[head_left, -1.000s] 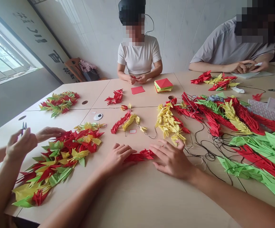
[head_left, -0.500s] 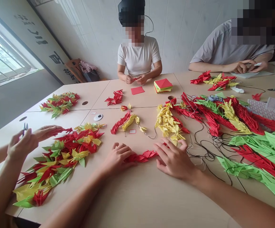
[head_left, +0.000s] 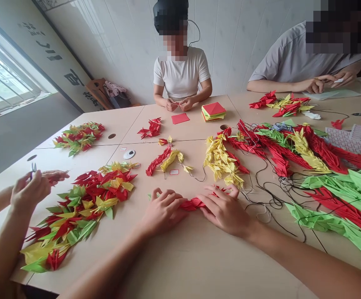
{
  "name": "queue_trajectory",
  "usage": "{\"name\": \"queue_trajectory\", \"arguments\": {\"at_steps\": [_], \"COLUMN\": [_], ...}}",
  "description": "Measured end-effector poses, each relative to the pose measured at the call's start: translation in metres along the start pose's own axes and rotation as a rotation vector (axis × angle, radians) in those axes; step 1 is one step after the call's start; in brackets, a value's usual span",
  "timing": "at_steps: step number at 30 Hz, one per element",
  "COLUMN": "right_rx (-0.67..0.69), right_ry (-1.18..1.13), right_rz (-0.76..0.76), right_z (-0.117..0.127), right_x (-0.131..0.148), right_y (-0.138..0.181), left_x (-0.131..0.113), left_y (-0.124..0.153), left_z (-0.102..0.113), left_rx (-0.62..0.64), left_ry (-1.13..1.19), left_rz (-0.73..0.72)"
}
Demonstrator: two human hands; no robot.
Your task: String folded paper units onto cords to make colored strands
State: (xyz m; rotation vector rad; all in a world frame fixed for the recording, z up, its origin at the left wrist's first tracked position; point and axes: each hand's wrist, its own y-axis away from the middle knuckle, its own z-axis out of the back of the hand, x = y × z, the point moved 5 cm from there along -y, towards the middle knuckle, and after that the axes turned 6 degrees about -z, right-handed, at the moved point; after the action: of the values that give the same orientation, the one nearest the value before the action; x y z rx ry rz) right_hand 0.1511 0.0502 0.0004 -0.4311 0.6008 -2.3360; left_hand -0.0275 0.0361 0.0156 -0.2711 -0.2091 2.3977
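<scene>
Resting on the pale wooden table [head_left: 180,265], the left hand [head_left: 163,211] and right hand [head_left: 225,211] close in from either side on a short string of folded red paper cranes [head_left: 192,203], fingers curled down over its ends; the string lies flat between them, just below the yellow crane pile [head_left: 222,162].

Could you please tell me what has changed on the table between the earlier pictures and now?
The left hand and right hand have moved toward each other, bunching the red paper string into a shorter clump between them. At the left, a co-worker's hand has drawn back from the mixed paper pile. The yellow pile and paper stack stayed put.
</scene>
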Motion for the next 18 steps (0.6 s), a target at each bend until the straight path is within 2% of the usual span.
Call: {"name": "queue_trajectory", "arguments": {"at_steps": [6,11,18], "right_rx": [-0.040,-0.016,-0.017], "right_ry": [-0.036,-0.006,0.035], "right_rz": [-0.050,-0.075,-0.080], "right_z": [0.003,0.003,0.007], "right_x": [-0.002,-0.007,-0.011], "right_y": [0.001,0.001,0.000], "left_x": [0.005,0.012,0.029], "left_y": [-0.001,0.002,0.013], "left_z": [-0.003,-0.002,0.014], "left_rx": [-0.021,-0.031,0.098], "left_ry": [0.079,0.106,0.062], "left_rz": [0.042,0.054,-0.007]}}
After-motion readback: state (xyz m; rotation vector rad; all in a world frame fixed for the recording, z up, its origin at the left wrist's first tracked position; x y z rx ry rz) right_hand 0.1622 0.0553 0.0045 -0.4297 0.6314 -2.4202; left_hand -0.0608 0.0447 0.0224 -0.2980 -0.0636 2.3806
